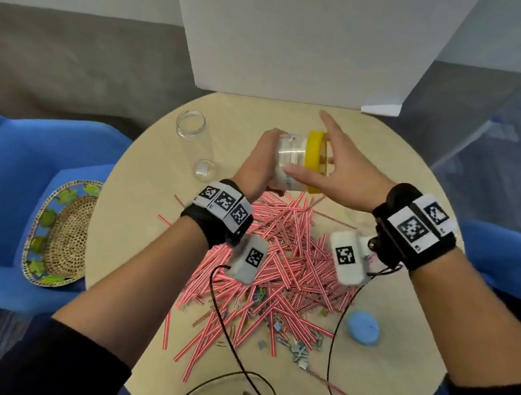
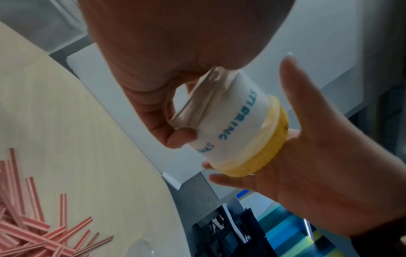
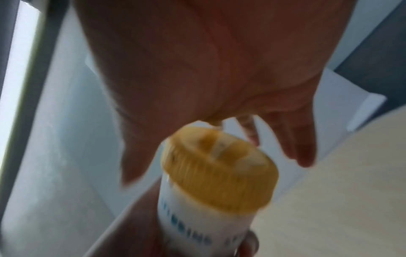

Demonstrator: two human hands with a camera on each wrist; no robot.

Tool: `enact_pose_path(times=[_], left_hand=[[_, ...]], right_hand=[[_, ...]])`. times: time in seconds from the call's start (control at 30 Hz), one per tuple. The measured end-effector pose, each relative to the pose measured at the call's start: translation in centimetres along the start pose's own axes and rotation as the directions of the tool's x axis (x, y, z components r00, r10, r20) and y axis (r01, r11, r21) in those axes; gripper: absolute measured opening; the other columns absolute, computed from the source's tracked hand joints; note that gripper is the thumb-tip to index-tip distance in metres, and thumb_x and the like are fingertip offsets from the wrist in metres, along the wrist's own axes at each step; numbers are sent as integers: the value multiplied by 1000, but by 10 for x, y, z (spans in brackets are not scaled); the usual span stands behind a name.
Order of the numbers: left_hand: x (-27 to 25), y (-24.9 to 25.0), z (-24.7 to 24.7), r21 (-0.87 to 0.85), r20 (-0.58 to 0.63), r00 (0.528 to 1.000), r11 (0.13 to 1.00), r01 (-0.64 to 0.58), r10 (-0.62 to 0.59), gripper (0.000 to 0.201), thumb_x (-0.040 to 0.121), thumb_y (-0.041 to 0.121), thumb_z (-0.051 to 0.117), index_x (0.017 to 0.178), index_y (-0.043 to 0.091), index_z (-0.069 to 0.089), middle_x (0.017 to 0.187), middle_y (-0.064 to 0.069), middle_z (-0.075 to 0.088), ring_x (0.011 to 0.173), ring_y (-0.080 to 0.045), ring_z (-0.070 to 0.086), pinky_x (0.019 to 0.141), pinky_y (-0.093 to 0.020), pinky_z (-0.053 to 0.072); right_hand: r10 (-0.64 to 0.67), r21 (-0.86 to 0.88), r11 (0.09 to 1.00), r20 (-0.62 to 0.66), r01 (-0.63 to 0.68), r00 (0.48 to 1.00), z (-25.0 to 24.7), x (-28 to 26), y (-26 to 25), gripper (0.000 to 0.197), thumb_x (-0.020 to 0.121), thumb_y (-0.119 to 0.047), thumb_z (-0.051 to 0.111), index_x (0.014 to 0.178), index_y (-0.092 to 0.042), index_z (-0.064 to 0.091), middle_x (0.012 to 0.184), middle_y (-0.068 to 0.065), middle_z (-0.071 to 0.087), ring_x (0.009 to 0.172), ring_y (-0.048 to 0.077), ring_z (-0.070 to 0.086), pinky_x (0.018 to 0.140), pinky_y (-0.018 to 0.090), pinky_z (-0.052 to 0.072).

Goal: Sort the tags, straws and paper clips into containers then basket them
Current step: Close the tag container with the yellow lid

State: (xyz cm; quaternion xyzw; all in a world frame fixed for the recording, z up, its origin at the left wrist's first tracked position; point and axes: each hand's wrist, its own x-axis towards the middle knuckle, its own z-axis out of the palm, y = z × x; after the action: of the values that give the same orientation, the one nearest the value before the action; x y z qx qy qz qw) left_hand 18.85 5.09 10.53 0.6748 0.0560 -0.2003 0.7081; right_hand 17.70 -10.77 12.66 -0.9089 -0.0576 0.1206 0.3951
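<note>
The hands meet over the far middle of the table (image 1: 396, 367): the left hand (image 1: 259, 160) is curled round the body of a clear jar (image 1: 290, 164) with a white label, holding it in the air on its side, so its long axis runs left to right with the yellow lid (image 1: 315, 158) pointing toward the right hand (image 1: 340, 168). That right hand is spread, fingers straight and apart, its palm against or just at the lid's top; it grips nothing that I can see. The lid is on, so the next move probably turns on the right hand closing round it to twist, the left bracing the body. Nearer the person, below both wrists, lies the heap of red-striped straws (image 1: 276, 266) with paper clips (image 1: 295, 346) mixed in. An open glass jar (image 1: 192, 127) stands to the left, and a woven basket (image 1: 60, 232) rests on the blue seat beside the table.
</note>
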Motion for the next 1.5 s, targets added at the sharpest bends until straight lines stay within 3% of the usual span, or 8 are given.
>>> enact_pose_path(times=[0.17, 0.4, 0.57, 0.73, 0.83, 1.0, 1.37, 1.5], left_hand=[[-16, 26, 8, 26, -18, 998, 998, 54, -53, 54, 101, 50, 21, 89, 12, 58, 66, -9, 58, 61, -23, 55, 58, -28, 45], [-39, 61, 28, -28, -108, 994, 1000, -7, 4, 47, 102, 46, 25, 86, 13, 55, 66, -9, 58, 57, -23, 57, 55, -27, 47], [-53, 65, 40, -56, -69, 997, 998, -33, 29, 47, 101, 43, 25, 80, 12, 55, 61, -9, 57, 51, -24, 53, 49, -26, 43], [-63, 56, 41, -113, 145, 954, 954, 278, -261, 44, 93, 42, 28, 97, 6, 53, 79, -19, 56, 57, -26, 52, 53, -28, 44], [-72, 49, 48, -157, 167, 928, 920, 360, -334, 41, 92, 41, 29, 97, 8, 52, 79, -17, 55, 57, -25, 52, 49, -26, 43], [-78, 25, 57, -170, 85, 951, 937, 307, -296, 43, 92, 42, 27, 93, 7, 53, 82, -20, 51, 54, -24, 47, 47, -26, 40], [-67, -40, 64, -127, 70, 918, 909, 397, -391, 47, 85, 40, 33, 88, 0, 56, 74, -26, 54, 50, -28, 50, 47, -27, 42], [-37, -71, 73, 225, 2, 956, 932, 286, -294, 60, 83, 51, 36, 107, 0, 55, 110, -28, 61, 84, -39, 64, 67, -46, 58]], right_hand=[[-108, 1, 994, 7, 108, 994, -47, -26, -15, 81, 74, -47, 78, 144, -37, 38, 136, -4, 49, 107, 17, 63, 82, 37, 60], [-80, 31, 996, 62, 78, 995, -70, -41, -42, 65, 90, -49, 61, 145, -35, 28, 112, 0, 53, 80, 14, 68, 68, 32, 62], [-118, -64, 992, -159, 109, 980, -57, -54, -35, 59, 96, -62, 40, 145, -31, 27, 95, 2, 61, 64, 21, 67, 59, 33, 58], [-354, -246, 919, -168, 308, 920, -50, -70, -17, 60, 92, -66, 35, 143, -36, 32, 117, -1, 50, 96, 17, 55, 83, 33, 42], [-404, -241, 904, -213, 352, 890, -42, -82, -11, 51, 92, -60, 37, 134, -32, 40, 106, -5, 52, 86, 14, 55, 77, 33, 44], [-280, -114, 959, -218, 260, 935, -32, -92, -7, 48, 91, -63, 31, 119, -27, 45, 87, -4, 57, 76, 17, 57, 66, 33, 45], [-42, -148, 989, -91, 28, 995, -3, -93, 34, 53, 86, -70, 34, 121, -31, 44, 102, 5, 59, 88, 26, 57, 75, 33, 39], [49, -79, 996, 20, -47, 999, -3, -70, 70, 48, 90, -60, 54, 125, -27, 49, 113, 7, 59, 102, 27, 59, 84, 37, 48]])
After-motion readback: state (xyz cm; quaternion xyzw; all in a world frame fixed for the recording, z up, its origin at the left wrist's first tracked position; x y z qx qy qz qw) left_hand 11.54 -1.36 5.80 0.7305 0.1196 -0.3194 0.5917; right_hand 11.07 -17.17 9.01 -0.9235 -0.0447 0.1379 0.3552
